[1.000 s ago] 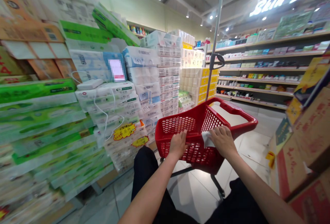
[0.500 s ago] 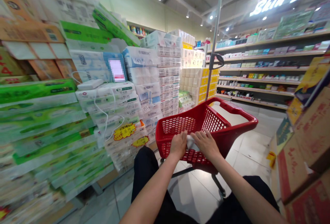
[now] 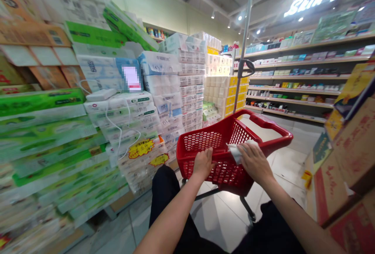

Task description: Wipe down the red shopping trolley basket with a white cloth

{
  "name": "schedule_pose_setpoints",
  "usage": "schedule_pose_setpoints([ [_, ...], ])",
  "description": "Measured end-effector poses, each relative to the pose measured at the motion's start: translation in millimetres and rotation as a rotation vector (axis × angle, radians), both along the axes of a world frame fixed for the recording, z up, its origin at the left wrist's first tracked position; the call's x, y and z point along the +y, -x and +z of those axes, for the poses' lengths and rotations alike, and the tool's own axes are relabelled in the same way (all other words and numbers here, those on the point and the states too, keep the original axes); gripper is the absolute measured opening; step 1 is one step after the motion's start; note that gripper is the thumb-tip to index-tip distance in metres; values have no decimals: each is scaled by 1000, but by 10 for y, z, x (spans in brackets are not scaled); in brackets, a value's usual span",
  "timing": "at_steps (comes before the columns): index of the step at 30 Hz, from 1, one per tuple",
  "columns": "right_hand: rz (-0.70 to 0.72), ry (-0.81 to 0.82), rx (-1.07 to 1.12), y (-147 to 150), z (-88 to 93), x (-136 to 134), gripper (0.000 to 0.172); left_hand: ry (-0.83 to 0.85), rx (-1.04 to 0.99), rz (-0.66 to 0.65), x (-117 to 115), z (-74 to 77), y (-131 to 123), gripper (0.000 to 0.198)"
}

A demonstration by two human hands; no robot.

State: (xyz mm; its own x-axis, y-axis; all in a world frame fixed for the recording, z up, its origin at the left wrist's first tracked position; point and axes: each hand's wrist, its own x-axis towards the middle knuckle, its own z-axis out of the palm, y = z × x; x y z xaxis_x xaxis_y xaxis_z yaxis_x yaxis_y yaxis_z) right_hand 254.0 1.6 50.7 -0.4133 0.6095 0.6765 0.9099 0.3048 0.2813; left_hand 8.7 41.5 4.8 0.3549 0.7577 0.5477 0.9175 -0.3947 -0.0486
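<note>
Cloth work at the red basket [image 3: 272, 141]: the left hand [image 3: 202, 163] curls its fingers over the near rim, grip closed on the plastic, seemingly to keep the wheeled basket steady. The right hand [image 3: 254, 160] lies over a white cloth [image 3: 236, 151], fingers together, pinning it against the rim. The basket stands on the floor between stacked tissue packs [image 3: 129, 121] and cardboard boxes [image 3: 351, 148]. Half a second earlier the right hand and cloth sat just beside the left hand — now they are farther right along the rim, the left hand unmoved.
</note>
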Motion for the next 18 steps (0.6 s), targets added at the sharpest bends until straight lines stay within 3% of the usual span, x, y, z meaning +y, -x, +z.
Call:
schedule_pose_setpoints([
  [5,52,89,45,737,-216,24,47,-8,10,-8,-27,1,13,46],
  [8,74,101,37,864,-234,52,44,-16,30,4,-34,4,22,46],
  [11,118,106,-25,642,-166,92,42,-6,25,-8,-32,12,28,49],
  [18,-4,-58,-25,-465,155,2,46,7,15,-19,-1,15,39,71],
])
